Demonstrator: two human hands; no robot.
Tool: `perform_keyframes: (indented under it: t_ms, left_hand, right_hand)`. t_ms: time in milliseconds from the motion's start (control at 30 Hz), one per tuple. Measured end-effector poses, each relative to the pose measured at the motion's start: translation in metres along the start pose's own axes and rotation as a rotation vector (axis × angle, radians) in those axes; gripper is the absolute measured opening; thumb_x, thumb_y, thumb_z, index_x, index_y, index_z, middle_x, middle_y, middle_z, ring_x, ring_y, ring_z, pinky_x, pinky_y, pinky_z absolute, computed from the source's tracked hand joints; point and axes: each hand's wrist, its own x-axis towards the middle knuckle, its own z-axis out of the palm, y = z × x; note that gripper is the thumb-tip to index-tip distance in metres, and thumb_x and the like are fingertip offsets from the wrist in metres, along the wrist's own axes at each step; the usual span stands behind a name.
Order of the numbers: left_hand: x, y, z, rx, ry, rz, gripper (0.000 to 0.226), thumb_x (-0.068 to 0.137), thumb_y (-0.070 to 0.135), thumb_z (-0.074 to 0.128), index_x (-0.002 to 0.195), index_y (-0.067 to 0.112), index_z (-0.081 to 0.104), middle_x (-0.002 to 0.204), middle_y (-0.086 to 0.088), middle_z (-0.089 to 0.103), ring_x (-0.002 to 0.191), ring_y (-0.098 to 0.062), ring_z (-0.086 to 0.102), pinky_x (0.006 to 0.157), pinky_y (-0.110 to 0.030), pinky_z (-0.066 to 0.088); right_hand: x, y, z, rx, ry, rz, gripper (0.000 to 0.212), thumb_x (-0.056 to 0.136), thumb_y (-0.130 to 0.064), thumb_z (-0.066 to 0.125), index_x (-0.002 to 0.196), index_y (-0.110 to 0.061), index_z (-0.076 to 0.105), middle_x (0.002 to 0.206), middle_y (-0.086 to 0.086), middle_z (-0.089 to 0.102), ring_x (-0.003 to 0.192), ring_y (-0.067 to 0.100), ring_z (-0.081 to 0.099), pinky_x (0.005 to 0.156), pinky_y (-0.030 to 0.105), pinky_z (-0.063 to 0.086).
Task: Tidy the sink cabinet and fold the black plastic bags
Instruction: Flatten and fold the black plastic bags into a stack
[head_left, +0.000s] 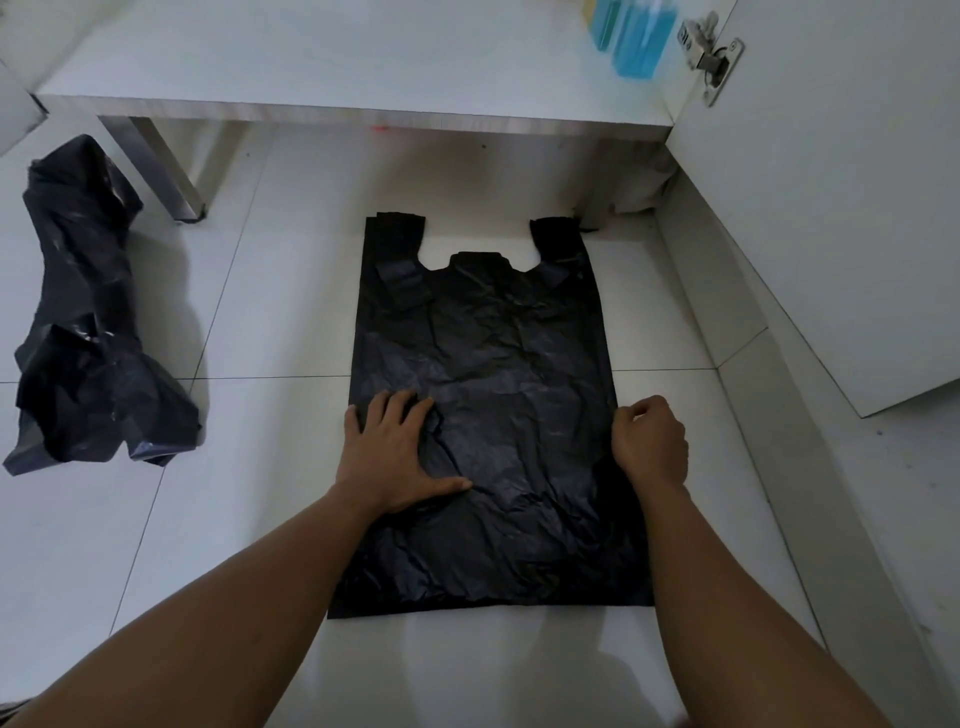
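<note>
White tile floor (234, 312) fills most of the view, and the open sink cabinet (363, 62) stands at its far side with its door (831, 208) swung out on the right.

Black and thin, the bag (493, 364) lies flat on the floor in front of the cabinet. Its long axis runs straight away from the person. The bottom hem is nearest and the two handles lie at the far end, close to the cabinet's foot. It is spread out but creased, with no fold in it yet.

A crumpled bag (88, 322) lies well apart to the left, not yet straightened.

The left hand (395, 452) rests palm down on the left half of the bag. Its fingers are straight and spread, pressing the plastic to the tile and grasping nothing. The right hand (652, 447) sits at the bag's right edge, level with the left hand, its fingers curled in on that edge in what looks like a pinch.

The fold most likely runs lengthwise. The right edge would have to travel across the short width toward the left hand, with the crease parallel to the long axis. The right hand is the one placed to carry it, while the left pins the plastic against sliding.

Blue bottles (634, 36) stand inside the cabinet, just beside the metal hinge (709, 52).
</note>
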Motion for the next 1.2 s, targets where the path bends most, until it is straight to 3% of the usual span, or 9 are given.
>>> perform_keyframes:
  t_ms: [133,233,367,467,600,867,1000,1133,1200]
  left_hand:
    - [-0.003,0.002,0.0,-0.003,0.054,0.015,0.125,0.057,0.105,0.031,0.156,0.028,0.029,0.16,-0.004,0.029,0.15,-0.032,0.018,0.118,-0.066,0.004]
    - [-0.01,0.007,0.005,-0.005,0.167,0.062,0.105,0.074,0.092,0.035,0.154,0.025,0.034,0.158,-0.006,0.034,0.15,-0.033,0.021,0.119,-0.066,0.005]
    - [-0.016,0.009,0.019,0.003,0.117,0.055,0.096,0.083,0.086,0.028,0.156,0.024,0.033,0.161,-0.005,0.032,0.152,-0.032,0.018,0.119,-0.065,0.007]
    - [-0.017,0.008,0.028,0.01,0.106,0.049,0.095,0.085,0.084,0.023,0.156,0.022,0.034,0.162,-0.006,0.032,0.152,-0.033,0.019,0.119,-0.065,0.008]
    - [-0.017,0.008,0.03,0.003,0.131,0.045,0.093,0.086,0.084,0.026,0.157,0.024,0.031,0.163,-0.004,0.027,0.154,-0.031,0.014,0.121,-0.062,0.003]
    - [-0.017,0.008,0.029,0.006,0.099,0.033,0.094,0.086,0.085,0.025,0.158,0.025,0.026,0.164,-0.003,0.024,0.154,-0.031,0.011,0.121,-0.062,0.003]
    - [-0.016,0.009,0.027,0.013,0.085,0.027,0.096,0.085,0.086,0.021,0.159,0.025,0.024,0.165,-0.003,0.022,0.154,-0.03,0.01,0.121,-0.062,0.001]
    - [-0.014,0.009,0.024,-0.032,0.062,0.013,0.096,0.081,0.087,0.028,0.157,0.029,0.025,0.165,0.0,0.021,0.154,-0.027,0.007,0.121,-0.061,0.001]
    - [-0.013,0.01,0.019,-0.072,0.047,-0.004,0.097,0.077,0.087,0.031,0.156,0.031,0.028,0.164,0.001,0.021,0.154,-0.025,0.005,0.121,-0.06,0.0]
  right_hand:
    - [0.0,0.001,0.0,0.023,0.117,-0.042,0.019,0.097,-0.026,0.049,0.106,-0.011,0.057,0.098,0.008,0.064,0.082,0.025,0.058,0.07,0.035,0.047]
    - [-0.009,-0.002,0.014,-0.068,0.187,-0.283,0.019,0.095,-0.026,0.052,0.109,-0.015,0.06,0.105,0.006,0.063,0.097,0.027,0.056,0.083,0.042,0.043]
    - [-0.054,-0.025,0.058,-0.286,0.113,-0.671,0.018,0.088,-0.033,0.05,0.097,-0.023,0.061,0.099,0.004,0.059,0.094,0.028,0.053,0.078,0.042,0.038]
    - [-0.088,-0.028,0.087,-0.336,0.038,-0.8,0.021,0.089,-0.037,0.045,0.095,-0.025,0.06,0.098,0.001,0.057,0.091,0.025,0.052,0.076,0.042,0.04]
    - [-0.072,0.001,0.08,-0.402,0.081,-0.703,0.019,0.092,-0.036,0.044,0.094,-0.023,0.058,0.099,0.003,0.056,0.091,0.026,0.052,0.077,0.043,0.041]
    - [0.008,0.07,-0.007,-0.377,0.261,-0.101,0.018,0.096,-0.015,0.051,0.109,-0.011,0.063,0.113,0.018,0.054,0.108,0.036,0.046,0.089,0.048,0.034]
    - [0.013,0.024,0.008,-0.294,0.222,-0.29,0.019,0.095,-0.019,0.051,0.109,-0.014,0.063,0.114,0.015,0.056,0.109,0.034,0.047,0.089,0.046,0.033]
    - [-0.009,-0.035,0.052,-0.29,-0.02,-0.653,0.019,0.096,-0.029,0.052,0.11,-0.022,0.063,0.115,0.004,0.055,0.108,0.025,0.047,0.09,0.042,0.032]
    - [-0.014,-0.048,0.069,-0.316,-0.127,-0.725,0.026,0.098,-0.034,0.048,0.117,-0.022,0.062,0.12,0.003,0.054,0.112,0.025,0.046,0.092,0.042,0.032]
